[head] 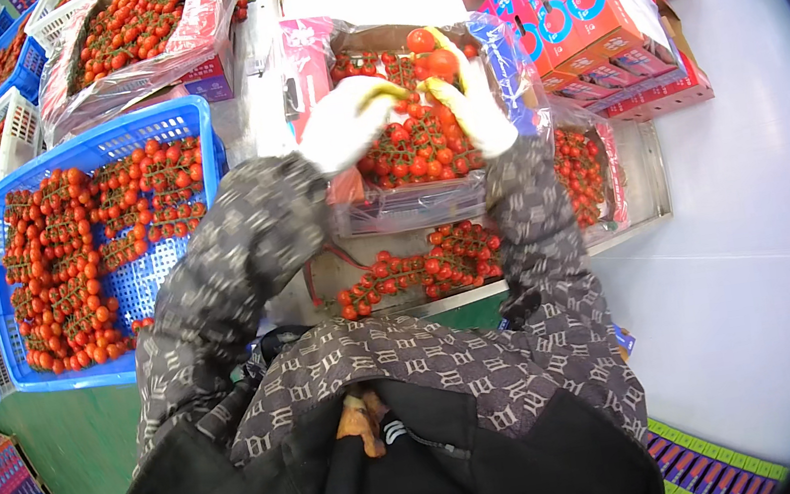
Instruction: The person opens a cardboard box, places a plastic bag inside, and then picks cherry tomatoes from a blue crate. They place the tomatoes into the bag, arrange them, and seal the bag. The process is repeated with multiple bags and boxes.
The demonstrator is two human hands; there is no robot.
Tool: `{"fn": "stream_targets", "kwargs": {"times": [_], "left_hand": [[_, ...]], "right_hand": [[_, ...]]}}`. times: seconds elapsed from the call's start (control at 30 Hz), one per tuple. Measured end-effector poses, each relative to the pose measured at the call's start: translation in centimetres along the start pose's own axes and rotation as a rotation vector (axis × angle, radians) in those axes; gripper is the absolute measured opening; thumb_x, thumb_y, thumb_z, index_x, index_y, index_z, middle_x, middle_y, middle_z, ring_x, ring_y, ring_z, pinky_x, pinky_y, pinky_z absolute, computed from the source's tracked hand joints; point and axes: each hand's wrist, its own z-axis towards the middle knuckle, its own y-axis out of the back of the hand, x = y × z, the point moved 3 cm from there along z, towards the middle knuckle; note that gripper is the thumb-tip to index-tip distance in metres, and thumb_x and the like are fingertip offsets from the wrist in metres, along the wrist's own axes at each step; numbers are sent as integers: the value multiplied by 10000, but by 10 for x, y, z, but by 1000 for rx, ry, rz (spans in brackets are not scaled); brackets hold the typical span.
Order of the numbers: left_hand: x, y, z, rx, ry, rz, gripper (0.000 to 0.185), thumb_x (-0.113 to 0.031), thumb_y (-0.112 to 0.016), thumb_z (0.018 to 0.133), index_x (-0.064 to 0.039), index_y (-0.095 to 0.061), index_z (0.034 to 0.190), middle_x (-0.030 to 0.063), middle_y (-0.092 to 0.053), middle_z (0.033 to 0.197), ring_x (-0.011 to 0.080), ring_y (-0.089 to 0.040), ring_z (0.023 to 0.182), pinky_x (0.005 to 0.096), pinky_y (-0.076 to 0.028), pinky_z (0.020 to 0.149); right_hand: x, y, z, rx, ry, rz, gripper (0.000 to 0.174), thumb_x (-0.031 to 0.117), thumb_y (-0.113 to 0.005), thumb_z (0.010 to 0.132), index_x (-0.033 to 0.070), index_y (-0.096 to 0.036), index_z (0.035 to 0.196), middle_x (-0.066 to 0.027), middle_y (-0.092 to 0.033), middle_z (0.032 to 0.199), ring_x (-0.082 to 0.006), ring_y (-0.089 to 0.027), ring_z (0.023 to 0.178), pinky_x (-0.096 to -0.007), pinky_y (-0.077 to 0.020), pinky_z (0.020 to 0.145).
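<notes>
My left hand (351, 120), in a white glove with yellow fingertips, is over the left side of an open carton (306, 70) lined with clear plastic. Its fingers bend inward near the tomatoes; whether they grip anything is unclear. My right hand (473, 103), gloved alike, holds a bunch of cherry tomatoes (443, 63) raised over the same carton, between thumb and fingers. Vine tomatoes (412, 152) fill the carton's near part below both hands. More bunches of tomatoes (428, 266) lie on the metal table (321, 263) between the carton and my body.
A blue plastic crate (157, 277) of vine tomatoes stands at left, with more crates beyond it. Another lined carton (230, 73) of tomatoes is at back left. Pink printed cartons (561, 4) stand at back right. Beside my right forearm is a carton of tomatoes (578, 176).
</notes>
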Motion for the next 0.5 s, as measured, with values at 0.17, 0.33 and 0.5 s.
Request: {"fn": "stream_targets", "kwargs": {"times": [0.17,0.33,0.5], "left_hand": [[16,-88,8,221,-1,549,563,-235,-674,796,-78,-505,1309,155,-585,1156,379,-552,1098,500,-494,886],[6,-92,-15,120,-2,526,483,-228,-696,781,-84,-527,1210,152,-575,1137,357,-555,1060,502,-487,876],[-4,20,-74,-499,-344,505,188,-220,-656,827,-87,-707,950,104,-690,926,296,-653,896,435,-487,861]], "right_hand": [[-47,62,2,381,160,-1076,793,89,-717,764,133,-391,1486,-178,-539,1295,-331,-509,1216,-399,-386,1083],[-86,62,-15,290,155,-1269,743,-38,-565,715,158,-452,1423,-182,-555,1172,-386,-529,1151,-471,-471,967],[-56,42,-9,461,110,-1253,855,10,-654,737,109,-302,1510,-240,-491,1277,-451,-434,1259,-469,-405,1062]]}}
